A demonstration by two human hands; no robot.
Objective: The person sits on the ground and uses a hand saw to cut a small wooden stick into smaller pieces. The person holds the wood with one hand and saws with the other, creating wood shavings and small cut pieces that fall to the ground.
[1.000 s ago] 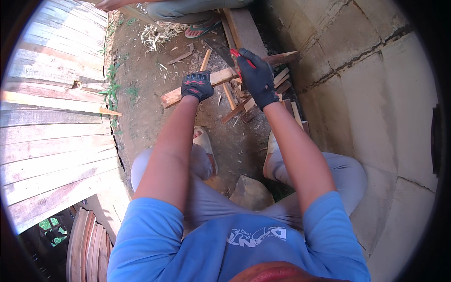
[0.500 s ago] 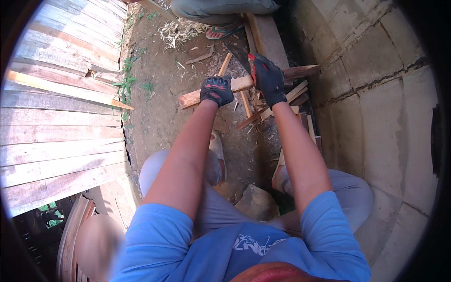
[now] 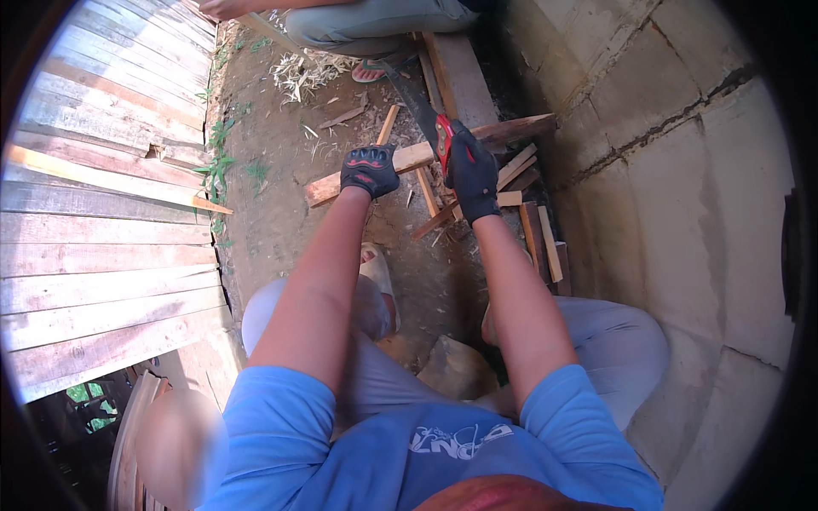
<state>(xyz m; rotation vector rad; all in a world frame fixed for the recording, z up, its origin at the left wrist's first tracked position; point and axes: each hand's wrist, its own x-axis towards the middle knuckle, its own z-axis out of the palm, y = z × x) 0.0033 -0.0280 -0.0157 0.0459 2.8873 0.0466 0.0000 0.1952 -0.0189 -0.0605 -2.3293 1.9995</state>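
Note:
My left hand (image 3: 370, 170), in a black glove with red trim, is closed over a squared length of wood (image 3: 324, 189). The wood lies slanted, its right part higher in the picture, over thin crossed sticks (image 3: 428, 192). Closed around a red and black handle, my gloved right hand (image 3: 474, 177) holds a handsaw (image 3: 412, 102). Its dark blade points away from me and crosses the wood just right of my left hand. Whether the teeth are in a cut is too small to tell.
Opposite me sits another person in grey trousers (image 3: 375, 27), near a thick beam (image 3: 464, 81). Pale shavings (image 3: 300, 75) litter the dirt. Offcuts (image 3: 537, 238) lie by the block wall (image 3: 673, 196) on the right. A stone (image 3: 456, 366) sits between my legs; a plank fence (image 3: 102, 230) stands left.
My right hand has drawn the saw back toward me, and more of the blade shows. My left hand still grips the wood. The whole view has shifted slightly.

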